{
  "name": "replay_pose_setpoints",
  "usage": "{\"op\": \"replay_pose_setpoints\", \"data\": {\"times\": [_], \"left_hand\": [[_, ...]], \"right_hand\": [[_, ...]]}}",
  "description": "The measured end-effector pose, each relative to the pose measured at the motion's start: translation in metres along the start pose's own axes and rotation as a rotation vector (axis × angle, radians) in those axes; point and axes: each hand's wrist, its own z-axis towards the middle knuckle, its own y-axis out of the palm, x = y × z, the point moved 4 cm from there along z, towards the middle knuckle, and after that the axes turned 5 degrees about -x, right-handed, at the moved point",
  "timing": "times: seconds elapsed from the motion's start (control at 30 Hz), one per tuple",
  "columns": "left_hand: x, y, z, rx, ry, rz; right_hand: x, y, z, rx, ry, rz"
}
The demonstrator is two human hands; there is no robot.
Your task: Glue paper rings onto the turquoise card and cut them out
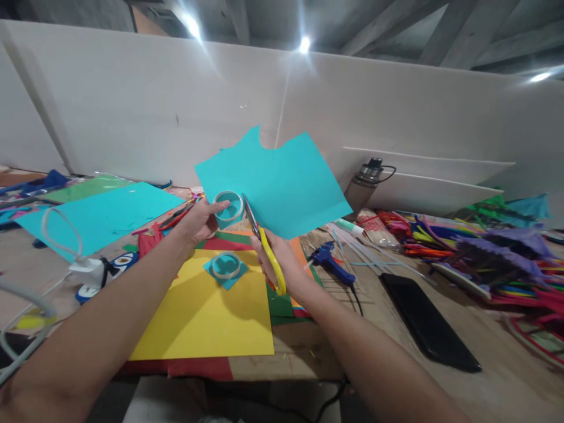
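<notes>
My left hand is closed on a white ring and the turquoise sheet behind it, thumb lying over the ring. The sheet is held up above the table and has a curved notch in its top edge. In my right hand are yellow-handled scissors, their blades at the sheet just right of the ring. Below, a second white ring lies on a small turquoise square, which rests on a yellow sheet.
At right lie a blue glue gun, a black phone-like slab and heaps of colourful strips. A bottle stands behind. Another turquoise sheet, a white plug and cables are at left. White boards rise at the back.
</notes>
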Motion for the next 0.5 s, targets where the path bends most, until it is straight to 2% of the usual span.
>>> {"op": "replay_pose_setpoints", "data": {"times": [0.2,0.37,0.5], "left_hand": [[0.0007,-0.0021,0.0019,-0.032,-0.004,-0.013],[0.0041,-0.0003,0.0012,-0.091,-0.013,0.005],[0.0064,-0.0013,0.0009,-0.084,-0.009,0.042]], "right_hand": [[-0.0041,-0.0015,-0.0003,0.039,-0.056,-0.117],[-0.0061,-0.0027,-0.0013,0.018,-0.094,-0.184],[-0.0076,-0.0034,-0.0033,0.027,-0.097,-0.228]]}}
